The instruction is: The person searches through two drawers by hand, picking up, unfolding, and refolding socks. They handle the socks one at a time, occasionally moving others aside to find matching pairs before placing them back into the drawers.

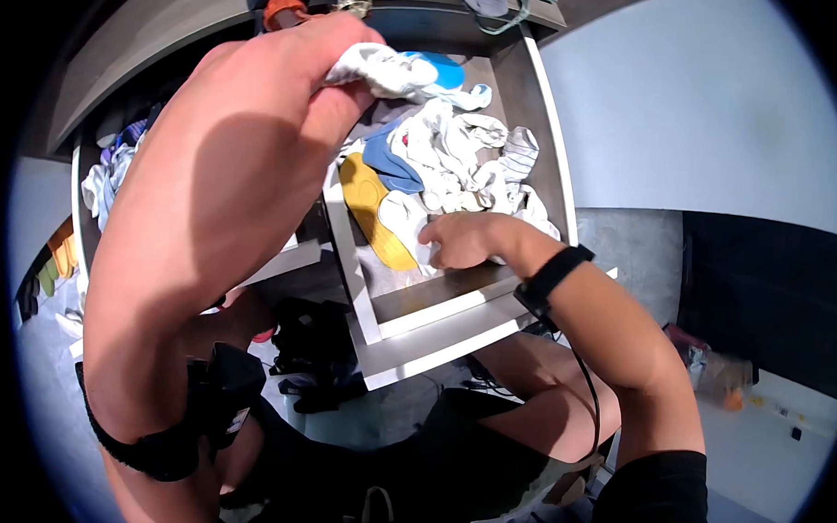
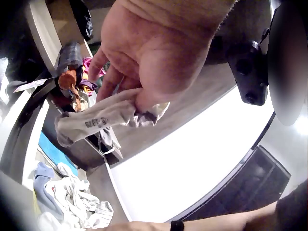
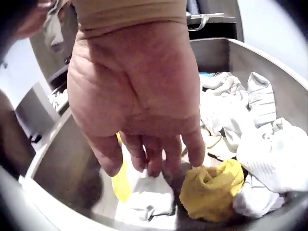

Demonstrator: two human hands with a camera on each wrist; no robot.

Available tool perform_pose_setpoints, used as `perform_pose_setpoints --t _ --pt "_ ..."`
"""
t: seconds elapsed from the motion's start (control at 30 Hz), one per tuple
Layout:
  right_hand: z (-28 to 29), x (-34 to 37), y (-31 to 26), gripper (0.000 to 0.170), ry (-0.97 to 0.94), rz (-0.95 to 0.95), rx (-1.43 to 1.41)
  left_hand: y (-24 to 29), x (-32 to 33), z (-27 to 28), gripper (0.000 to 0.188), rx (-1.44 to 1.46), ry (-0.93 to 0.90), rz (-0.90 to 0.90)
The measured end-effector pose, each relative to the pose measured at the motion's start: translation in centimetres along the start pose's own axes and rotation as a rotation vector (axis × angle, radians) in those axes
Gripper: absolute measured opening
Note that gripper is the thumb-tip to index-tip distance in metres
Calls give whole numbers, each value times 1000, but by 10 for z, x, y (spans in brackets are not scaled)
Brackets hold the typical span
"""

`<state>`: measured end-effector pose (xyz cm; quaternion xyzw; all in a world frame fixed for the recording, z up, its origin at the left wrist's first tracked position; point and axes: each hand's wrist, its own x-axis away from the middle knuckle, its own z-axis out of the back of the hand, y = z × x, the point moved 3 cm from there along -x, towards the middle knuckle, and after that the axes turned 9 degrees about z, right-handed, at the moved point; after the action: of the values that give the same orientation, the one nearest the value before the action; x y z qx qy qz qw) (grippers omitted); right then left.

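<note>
My left hand [image 1: 329, 60] is raised over the far left of a drawer and pinches a white sock [image 2: 89, 122] between thumb and fingers. Dark lettering and a grey toe end show on that sock in the left wrist view. Low in the drawer [image 1: 550, 142], my right hand [image 1: 470, 237] reaches down near the front panel. Its fingers [image 3: 154, 161] hang loosely bent over a white sock [image 3: 150, 195], beside a crumpled yellow sock [image 3: 211, 190]. A flat yellow sock [image 1: 370, 204], a blue sock [image 1: 392, 164] and a heap of white socks [image 1: 450, 152] lie around it.
A bright blue item [image 1: 444, 71] lies at the drawer's back. Another open drawer with clothes [image 1: 112, 182] stands at the left. An orange item [image 1: 284, 10] sits on a ledge above. Dark cloth [image 1: 314, 345] lies below, near the person's legs. A pale panel [image 1: 700, 115] flanks the right.
</note>
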<state>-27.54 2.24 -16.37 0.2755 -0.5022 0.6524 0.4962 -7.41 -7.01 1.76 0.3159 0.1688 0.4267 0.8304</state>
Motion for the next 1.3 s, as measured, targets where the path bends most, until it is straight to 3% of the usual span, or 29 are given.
perform_pose_setpoints --t 0.1,0.17,0.23,0.27,0.37,0.5,0.57,0.6,0.7,0.8,0.9,1.03,1.17,1.2,1.3 --pt "17 25 11 33 160 49 -438 -3 -1 4 18 15 -31 41" --pt "31 46 16 24 231 112 -584 -4 -1 7 18 22 -20 64" --pt "38 53 31 22 358 -13 -631 -4 0 12 18 33 -33 103" --pt "39 55 36 25 356 -59 -472 -4 1 13 18 54 -12 96" --pt "34 51 14 29 177 65 -199 -4 2 10 18 123 29 108" --pt "46 18 -5 29 -38 74 42 -4 1 11 18 153 23 188" --pt "63 2 -19 30 203 36 56 -7 -1 12 19 192 41 222" --pt "62 -13 -20 32 221 136 11 -7 -2 14 19 191 33 226" --pt "43 -41 -43 43 131 122 79 -10 -3 21 19 216 39 240" --pt "33 -58 -47 60 526 -12 9 -15 -1 29 20 229 35 274" --pt "44 -56 -53 64 630 126 228 -22 1 31 21 306 44 286" --pt "52 -54 -53 80 477 45 158 -24 3 36 21 378 47 312" --pt "57 -59 -56 77 485 -33 247 -19 6 38 19 302 43 274" --pt "58 -63 -58 61 557 -53 215 -18 6 38 18 255 75 266" --pt "60 -76 -54 44 557 -50 302 -15 7 44 20 218 80 286"
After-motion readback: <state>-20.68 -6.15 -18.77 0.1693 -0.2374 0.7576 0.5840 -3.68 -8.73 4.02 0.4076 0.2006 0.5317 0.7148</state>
